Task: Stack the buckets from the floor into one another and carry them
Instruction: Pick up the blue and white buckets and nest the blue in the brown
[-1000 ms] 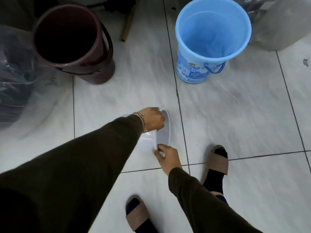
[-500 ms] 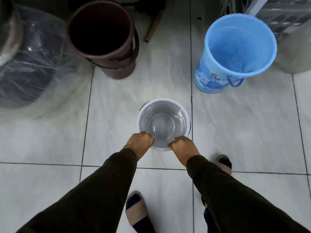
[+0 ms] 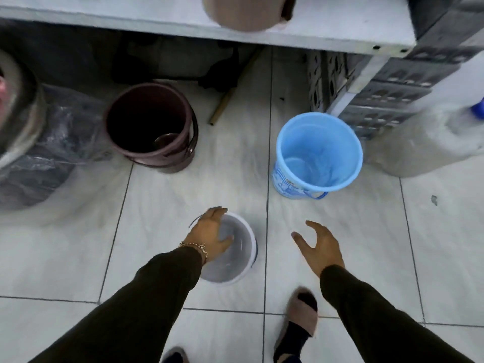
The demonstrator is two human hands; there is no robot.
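1. Head view, landmark: the small white bucket (image 3: 237, 254) stands upright on the tiled floor (image 3: 167, 205), mouth up, in the lower middle of the frame.
2. The left hand (image 3: 209, 238) hangs over the near-left part of that bucket's mouth, palm down. Its fingers (image 3: 218, 212) are spread apart and reach toward the far-left rim; whether they touch the rim cannot be told through the blur. A gold bracelet (image 3: 195, 247) circles the wrist above a dark sleeve (image 3: 146, 305).
3. The right hand (image 3: 320, 248) is to the right of the white bucket, clear of it, fingers apart and lightly curled, holding nothing.
4. The light blue bucket (image 3: 318, 155) stands upright beyond and to the right of the white bucket, well apart from it, with a printed label on its side and a blue handle hanging low at the front.
5. The dark maroon bucket (image 3: 150, 128) stands upright beyond and to the left of the white bucket, well apart, its handle down along the right side.
6. Left of the maroon bucket lies a bundle wrapped in clear plastic (image 3: 44, 158).
7. Behind the blue bucket stands a grey perforated crate (image 3: 379, 95) under a white shelf (image 3: 183, 19).
8. A foot in a tan sandal (image 3: 301, 318) is planted near and to the right of the white bucket.
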